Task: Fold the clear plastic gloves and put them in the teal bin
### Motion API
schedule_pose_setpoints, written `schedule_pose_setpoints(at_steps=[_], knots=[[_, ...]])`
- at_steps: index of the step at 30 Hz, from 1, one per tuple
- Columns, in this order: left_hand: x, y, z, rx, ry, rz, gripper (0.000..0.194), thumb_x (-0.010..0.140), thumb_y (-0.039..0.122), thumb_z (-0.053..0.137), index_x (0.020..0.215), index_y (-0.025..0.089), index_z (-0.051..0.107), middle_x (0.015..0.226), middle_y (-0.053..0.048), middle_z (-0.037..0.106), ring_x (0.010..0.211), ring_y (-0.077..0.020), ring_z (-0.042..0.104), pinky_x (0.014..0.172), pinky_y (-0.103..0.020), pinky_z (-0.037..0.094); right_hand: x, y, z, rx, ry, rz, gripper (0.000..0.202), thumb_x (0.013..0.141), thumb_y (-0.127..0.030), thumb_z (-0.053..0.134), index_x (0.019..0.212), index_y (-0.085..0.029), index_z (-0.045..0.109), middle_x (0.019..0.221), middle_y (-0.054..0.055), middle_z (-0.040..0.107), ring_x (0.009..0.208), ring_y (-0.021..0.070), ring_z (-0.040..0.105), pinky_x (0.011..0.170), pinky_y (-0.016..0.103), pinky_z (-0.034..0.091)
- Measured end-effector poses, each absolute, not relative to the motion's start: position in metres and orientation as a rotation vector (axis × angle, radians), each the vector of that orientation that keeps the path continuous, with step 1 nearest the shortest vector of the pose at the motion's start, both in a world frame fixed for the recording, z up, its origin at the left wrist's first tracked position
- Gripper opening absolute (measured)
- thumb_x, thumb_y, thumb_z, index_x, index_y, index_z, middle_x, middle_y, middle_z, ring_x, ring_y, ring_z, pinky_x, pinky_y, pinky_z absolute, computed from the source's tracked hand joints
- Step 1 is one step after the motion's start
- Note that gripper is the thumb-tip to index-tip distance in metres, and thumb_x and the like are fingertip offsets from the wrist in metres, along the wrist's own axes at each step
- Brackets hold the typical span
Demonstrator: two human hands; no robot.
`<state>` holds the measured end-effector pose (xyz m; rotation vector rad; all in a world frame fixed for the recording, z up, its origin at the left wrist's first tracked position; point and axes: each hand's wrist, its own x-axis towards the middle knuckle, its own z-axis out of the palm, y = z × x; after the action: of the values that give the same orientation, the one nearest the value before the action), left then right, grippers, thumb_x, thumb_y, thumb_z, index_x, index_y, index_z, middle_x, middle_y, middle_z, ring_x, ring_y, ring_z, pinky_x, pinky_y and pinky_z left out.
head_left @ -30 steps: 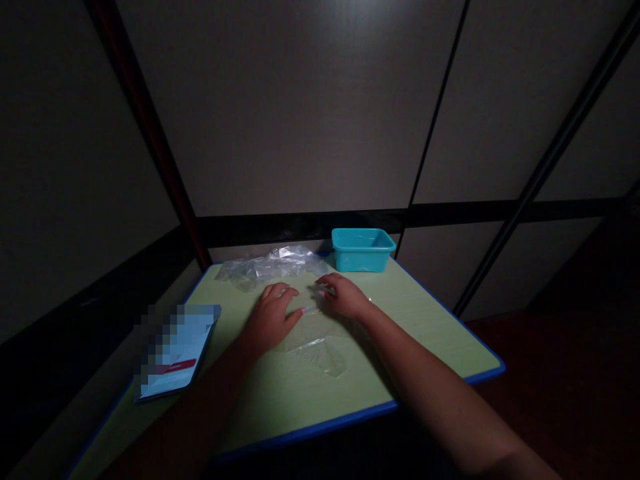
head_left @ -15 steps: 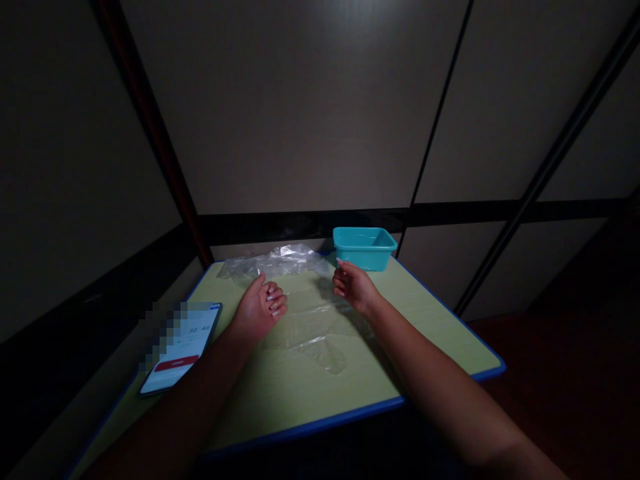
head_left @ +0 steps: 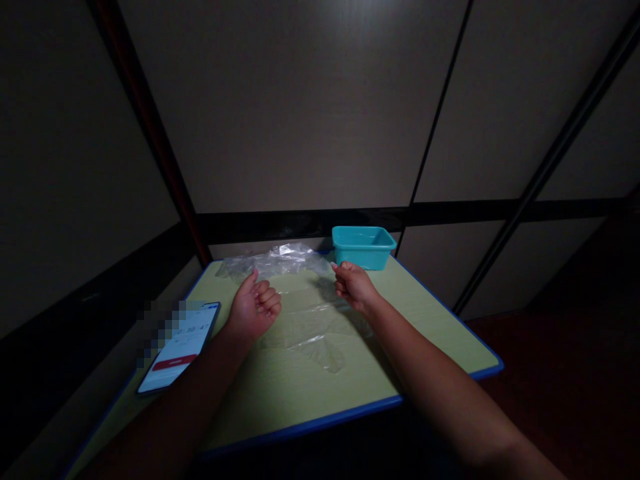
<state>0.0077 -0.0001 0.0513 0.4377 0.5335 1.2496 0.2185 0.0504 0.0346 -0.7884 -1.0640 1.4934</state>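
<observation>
A clear plastic bag (head_left: 295, 260) lies crumpled along the back of the yellow-green table (head_left: 280, 400), and its thin, flat part spreads toward the middle. Over its left part is my left hand (head_left: 255, 307), palm up with the fingers curled in and the thumb raised, nothing visible in it. My right hand (head_left: 353, 285) hovers over the right part of the plastic, fingers curled and the thumb pointing left; no object shows in it. Just behind my right hand stands a turquoise plastic basket (head_left: 363, 257), which looks empty inside.
A phone (head_left: 177, 347) with a lit timer screen lies at the table's left edge, beside my left forearm. Cabinet panels (head_left: 300, 120) with dark strips rise directly behind the table. The table has a blue rim, and dark reddish floor shows at the right.
My left hand has moved slightly left and its fingers have curled in more. My right hand's thumb has shifted a little left and down. The plastic and the basket stay in place.
</observation>
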Motion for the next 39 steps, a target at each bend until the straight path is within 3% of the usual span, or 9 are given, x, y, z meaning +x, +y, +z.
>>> schedule_pose_setpoints(at_steps=[18, 39], knots=[[0.0093, -0.0038, 0.0506, 0.607, 0.444, 1.201, 0.048, 0.090, 0.044, 0.027, 0.050, 0.020, 0.034, 0.045, 0.004, 0.029, 0.036, -0.0103, 0.033, 0.036, -0.023, 0.027, 0.2183, 0.0469, 0.0383, -0.806, -1.089, 1.543, 0.051, 0.060, -0.042, 0.073, 0.059, -0.021, 0.027, 0.041, -0.013, 0.026, 0.034, 0.0024, 0.022, 0.033, 0.017, 0.020], [0.0089, -0.0049, 0.0508, 0.645, 0.450, 1.282, 0.045, 0.090, 0.039, 0.027, 0.051, 0.020, 0.035, 0.046, 0.003, 0.032, 0.038, -0.0110, 0.036, 0.036, -0.022, 0.027, 0.2213, 0.0491, 0.0344, -0.684, -1.077, 1.657, 0.050, 0.064, -0.040, 0.071, 0.062, -0.021, 0.026, 0.044, -0.012, 0.024, 0.037, 0.0039, 0.021, 0.035, 0.017, 0.017]])
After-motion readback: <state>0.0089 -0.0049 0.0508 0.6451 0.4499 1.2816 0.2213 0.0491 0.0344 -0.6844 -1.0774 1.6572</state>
